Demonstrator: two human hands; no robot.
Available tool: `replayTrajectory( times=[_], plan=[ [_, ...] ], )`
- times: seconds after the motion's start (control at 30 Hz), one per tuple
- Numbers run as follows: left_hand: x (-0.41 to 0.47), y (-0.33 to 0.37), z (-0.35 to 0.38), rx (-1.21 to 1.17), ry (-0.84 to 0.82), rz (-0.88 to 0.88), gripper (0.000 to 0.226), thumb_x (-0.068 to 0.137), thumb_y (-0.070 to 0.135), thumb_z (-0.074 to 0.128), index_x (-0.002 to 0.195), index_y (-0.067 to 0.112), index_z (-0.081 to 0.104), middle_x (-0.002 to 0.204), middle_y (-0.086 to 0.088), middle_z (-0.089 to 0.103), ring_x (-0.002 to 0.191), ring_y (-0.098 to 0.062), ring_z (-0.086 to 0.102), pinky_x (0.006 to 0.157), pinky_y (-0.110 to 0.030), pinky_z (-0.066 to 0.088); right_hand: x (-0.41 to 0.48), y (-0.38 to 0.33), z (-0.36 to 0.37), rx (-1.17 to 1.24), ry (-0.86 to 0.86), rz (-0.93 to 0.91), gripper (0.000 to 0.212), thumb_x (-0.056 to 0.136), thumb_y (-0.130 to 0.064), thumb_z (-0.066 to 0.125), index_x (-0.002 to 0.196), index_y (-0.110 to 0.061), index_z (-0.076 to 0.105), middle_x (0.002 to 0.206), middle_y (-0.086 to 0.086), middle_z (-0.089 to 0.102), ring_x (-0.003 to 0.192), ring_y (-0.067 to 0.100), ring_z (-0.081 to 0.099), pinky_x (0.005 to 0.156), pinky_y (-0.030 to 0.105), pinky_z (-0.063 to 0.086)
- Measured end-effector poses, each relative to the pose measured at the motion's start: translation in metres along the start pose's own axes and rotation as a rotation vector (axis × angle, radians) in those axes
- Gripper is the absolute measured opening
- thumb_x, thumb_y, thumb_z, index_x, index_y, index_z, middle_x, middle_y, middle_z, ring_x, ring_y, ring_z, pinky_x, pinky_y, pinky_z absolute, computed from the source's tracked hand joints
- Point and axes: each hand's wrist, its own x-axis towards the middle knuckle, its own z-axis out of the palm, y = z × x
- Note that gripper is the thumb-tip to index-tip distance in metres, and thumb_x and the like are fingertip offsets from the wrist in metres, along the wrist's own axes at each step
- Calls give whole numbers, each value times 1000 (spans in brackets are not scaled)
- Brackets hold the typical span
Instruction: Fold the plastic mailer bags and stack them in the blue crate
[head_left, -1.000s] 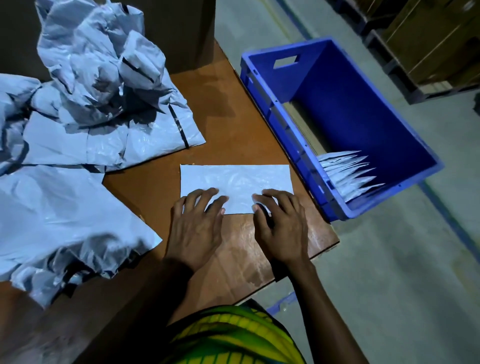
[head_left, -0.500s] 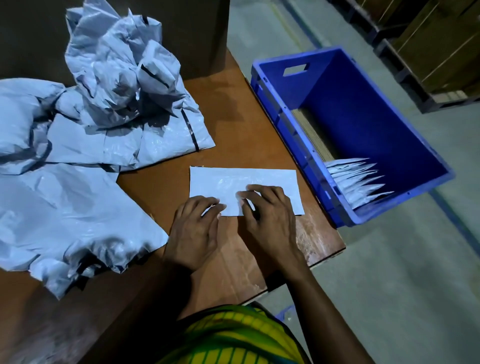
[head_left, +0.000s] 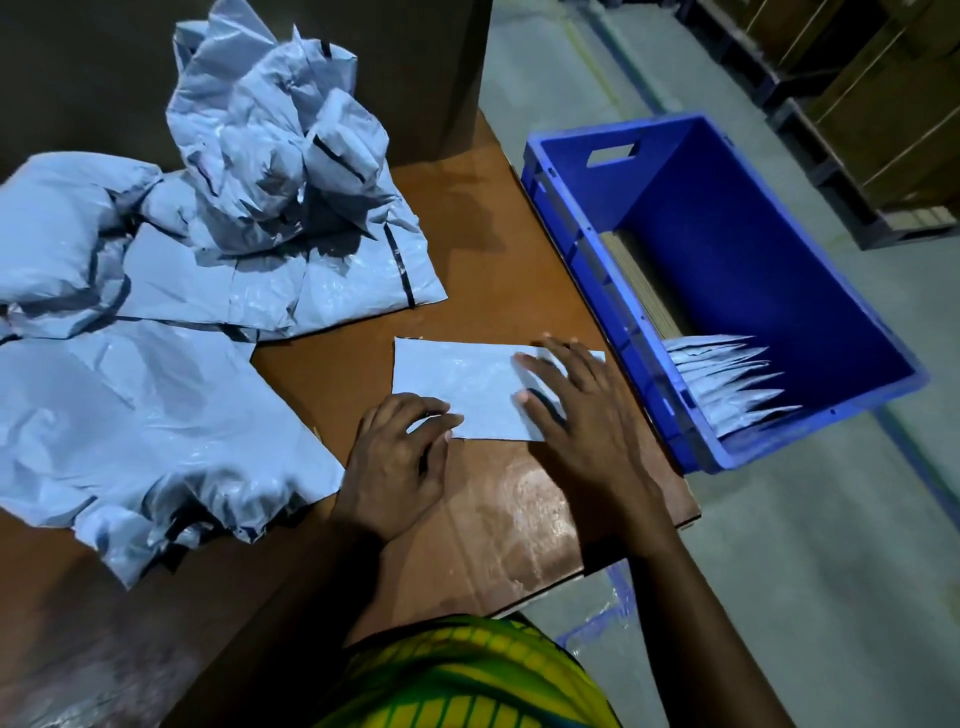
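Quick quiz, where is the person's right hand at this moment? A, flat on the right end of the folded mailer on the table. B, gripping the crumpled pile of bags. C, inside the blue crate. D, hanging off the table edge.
A: the right hand lies with fingers spread on the right end of the folded mailer, which rests on the table beside the blue crate.
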Motion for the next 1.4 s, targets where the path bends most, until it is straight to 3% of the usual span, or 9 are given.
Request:
replayTrajectory(
  times=[0.1, 0.2, 0.3, 0.4, 0.47, 0.63, 0.87, 1.0, 1.4],
  plan=[
    [0, 1, 1, -4, -6, -9, 22, 96, 15, 64, 114, 16, 77, 118, -1, 69, 113, -28, 62, 95, -47, 47, -10, 13, 6, -128, -97, -31, 55, 110, -60, 24, 163, -43, 24, 174, -11, 8, 161, 14, -9, 130, 51, 2],
    [1, 2, -1, -16, -16, -18, 22, 98, 15, 63, 115, 17, 76, 119, 0, 68, 114, -26, 61, 95, -47, 47, -8, 8, 1, -81, -96, -31, 58, 109, -63, 24, 163, -42, 25, 174, -12, 8, 161, 13, -9, 130, 53, 3],
    [0, 2, -1, -10, -24, -7, 23, 100, 17, 61, 119, 16, 74, 122, 0, 65, 116, -26, 59, 96, -47, 47, -16, 4, -11, 192, -1, -4, 59, 105, -58, 52, 158, -34, 42, 170, -14, 26, 160, 8, 7, 131, 46, 2],
    [0, 2, -1, -7, -34, -5, 23, 101, 17, 60, 120, 16, 74, 122, 0, 64, 116, -24, 58, 97, -45, 47, -34, 2, -13, 284, 123, 6, 52, 93, -49, 76, 139, -29, 67, 150, -13, 56, 149, 7, 37, 126, 42, 28],
    [0, 2, -1, -7, -28, -10, 22, 100, 17, 61, 118, 17, 74, 121, 1, 64, 115, -23, 58, 97, -44, 47, -45, 0, -3, 232, 195, 12, 37, 92, -45, 79, 123, -25, 76, 137, -11, 66, 141, 9, 48, 113, 45, 44],
    [6, 5, -2, 12, -15, 19, 23, 92, 29, 75, 112, 18, 75, 117, 0, 64, 113, -24, 59, 93, -41, 50, -51, -6, 12, 38, 289, -61, 21, 103, -35, 66, 112, -23, 80, 128, -6, 74, 135, 17, 58, 105, 44, 50],
    [26, 2, -15, 106, -94, 118, 37, 80, 28, 86, 113, 18, 74, 115, -1, 67, 108, -27, 61, 90, -39, 43, -50, -8, -4, -49, 387, -153, 13, 98, -17, 70, 108, -15, 79, 113, 3, 78, 108, 22, 72, 101, 42, 53],
    [37, 4, -29, 142, -26, 185, 34, 75, 1, 81, 106, 13, 76, 103, -1, 71, 99, -27, 61, 89, -37, 39, -47, -18, -27, -36, 299, -170, 44, 111, -43, 42, 121, -16, 75, 123, 2, 74, 117, 22, 67, 107, 45, 47],
    [111, 45, -74, 168, 187, 256, 19, 86, 17, 74, 103, 12, 78, 91, -4, 74, 91, -29, 61, 81, -42, 42, 7, 6, -94, 24, 532, -238, 12, 95, -7, 72, 104, -11, 77, 93, 1, 72, 90, 25, 63, 84, 31, 38]
  ],
)
